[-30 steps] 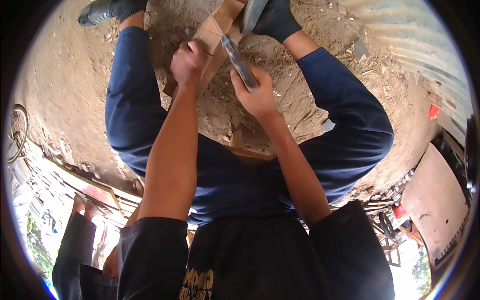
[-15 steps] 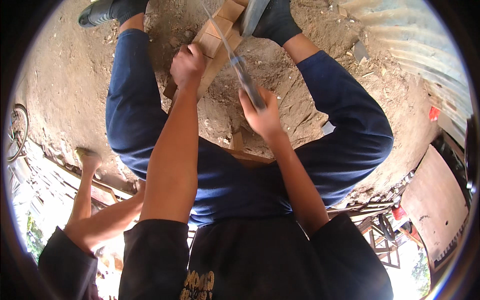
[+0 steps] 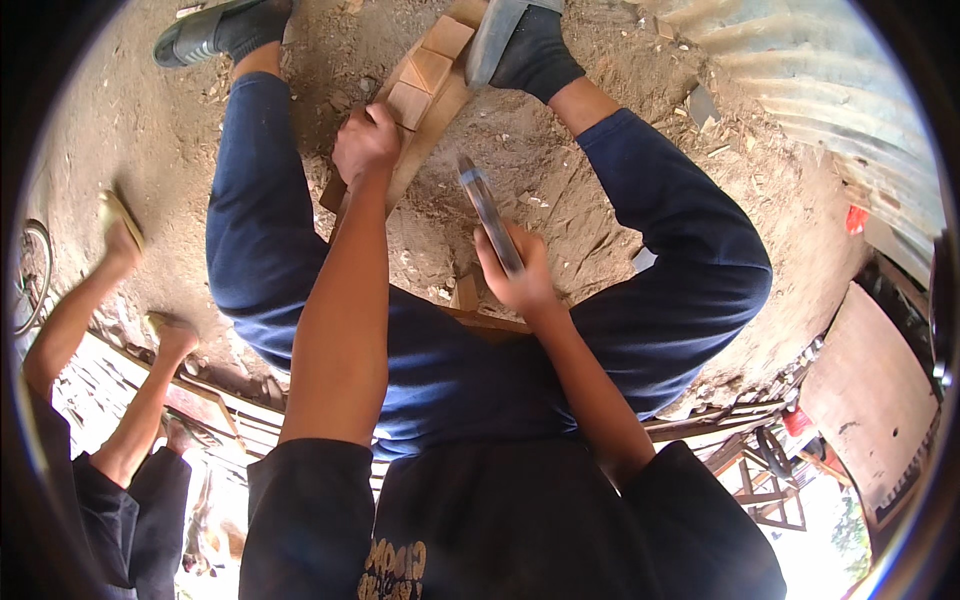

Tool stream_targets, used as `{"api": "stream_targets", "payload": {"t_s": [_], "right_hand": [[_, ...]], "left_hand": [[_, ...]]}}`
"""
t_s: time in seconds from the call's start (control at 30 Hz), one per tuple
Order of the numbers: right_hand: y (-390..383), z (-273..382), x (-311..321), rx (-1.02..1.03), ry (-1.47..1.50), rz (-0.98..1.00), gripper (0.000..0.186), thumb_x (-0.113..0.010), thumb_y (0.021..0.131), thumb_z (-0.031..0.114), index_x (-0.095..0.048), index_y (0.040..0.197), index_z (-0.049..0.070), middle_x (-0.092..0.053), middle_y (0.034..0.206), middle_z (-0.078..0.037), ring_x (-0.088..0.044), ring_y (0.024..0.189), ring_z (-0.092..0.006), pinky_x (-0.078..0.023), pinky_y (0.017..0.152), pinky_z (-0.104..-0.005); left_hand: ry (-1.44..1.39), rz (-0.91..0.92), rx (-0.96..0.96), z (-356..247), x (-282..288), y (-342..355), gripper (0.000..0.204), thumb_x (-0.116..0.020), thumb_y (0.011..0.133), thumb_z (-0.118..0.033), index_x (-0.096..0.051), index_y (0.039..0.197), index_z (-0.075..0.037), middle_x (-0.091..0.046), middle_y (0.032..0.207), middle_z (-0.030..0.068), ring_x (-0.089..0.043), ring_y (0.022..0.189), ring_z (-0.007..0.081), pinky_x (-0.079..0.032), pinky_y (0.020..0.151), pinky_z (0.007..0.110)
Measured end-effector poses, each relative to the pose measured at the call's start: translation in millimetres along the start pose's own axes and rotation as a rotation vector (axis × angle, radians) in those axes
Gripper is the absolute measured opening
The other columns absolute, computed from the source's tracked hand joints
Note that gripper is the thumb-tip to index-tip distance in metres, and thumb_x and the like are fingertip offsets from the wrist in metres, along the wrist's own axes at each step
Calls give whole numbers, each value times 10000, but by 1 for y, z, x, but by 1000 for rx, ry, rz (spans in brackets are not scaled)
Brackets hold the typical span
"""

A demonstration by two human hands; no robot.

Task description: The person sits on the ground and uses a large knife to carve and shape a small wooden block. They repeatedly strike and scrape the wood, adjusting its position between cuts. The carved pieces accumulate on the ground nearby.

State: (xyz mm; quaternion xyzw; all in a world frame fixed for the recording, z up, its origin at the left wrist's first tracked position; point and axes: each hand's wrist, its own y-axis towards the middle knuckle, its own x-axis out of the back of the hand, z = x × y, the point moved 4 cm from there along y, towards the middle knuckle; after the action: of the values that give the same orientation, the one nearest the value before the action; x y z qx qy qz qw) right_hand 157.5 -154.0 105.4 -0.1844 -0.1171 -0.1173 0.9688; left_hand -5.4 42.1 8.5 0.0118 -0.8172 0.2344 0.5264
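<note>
Right hand (image 3: pixel 520 275) drew back gripping perhaps a chisel (image 3: pixel 488 213); left hand (image 3: pixel 366 143) clasps notched wood (image 3: pixel 425 85).

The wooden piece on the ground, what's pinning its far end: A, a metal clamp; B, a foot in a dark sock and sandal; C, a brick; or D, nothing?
B: the foot rests on the far end of the wooden piece, while the left hand grips it nearer.

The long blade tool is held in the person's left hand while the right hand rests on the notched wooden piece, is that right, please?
Not quite: in the head view the right hand holds the long blade tool, while the left hand rests on the notched wooden piece.
</note>
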Motion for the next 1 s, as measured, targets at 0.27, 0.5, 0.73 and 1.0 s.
{"api": "stream_targets", "payload": {"t_s": [0.27,0.5,0.73,1.0], "right_hand": [[63,36,-29,-6,-199,6,194,-689,929,165,-641,883,-17,-611,690,-164,-580,621,-168,-490,629,-366],[18,104,50,156,-187,-36,188,-722,916,183,-676,946,4,-641,734,-152,-611,678,-190,-501,670,-356],[-117,165,148,97,184,-410,193,-701,961,142,-677,1051,-28,-590,748,39,-525,661,-46,-409,563,-244],[-179,244,215,393,527,-644,327,-497,1056,235,-436,752,133,-320,556,33,-311,460,-103,-333,498,-290]], "left_hand": [[-7,11,-37,5,-1,3,619,-332,973,-480,-700,1190,-31,-699,1139,299,-664,1093,489,-500,991,559],[-262,-163,-342,4,-5,-4,600,-508,983,-553,-642,1217,-17,-678,1140,285,-654,1056,475,-513,934,551],[-27,-113,-532,-29,-13,-18,1044,-796,724,-624,-364,1485,-56,-446,1441,284,-491,1288,478,-436,1015,619],[161,216,-427,-37,-30,8,1259,-912,606,-538,-208,1567,-130,-481,1423,301,-512,1317,458,-479,1050,563]]}}
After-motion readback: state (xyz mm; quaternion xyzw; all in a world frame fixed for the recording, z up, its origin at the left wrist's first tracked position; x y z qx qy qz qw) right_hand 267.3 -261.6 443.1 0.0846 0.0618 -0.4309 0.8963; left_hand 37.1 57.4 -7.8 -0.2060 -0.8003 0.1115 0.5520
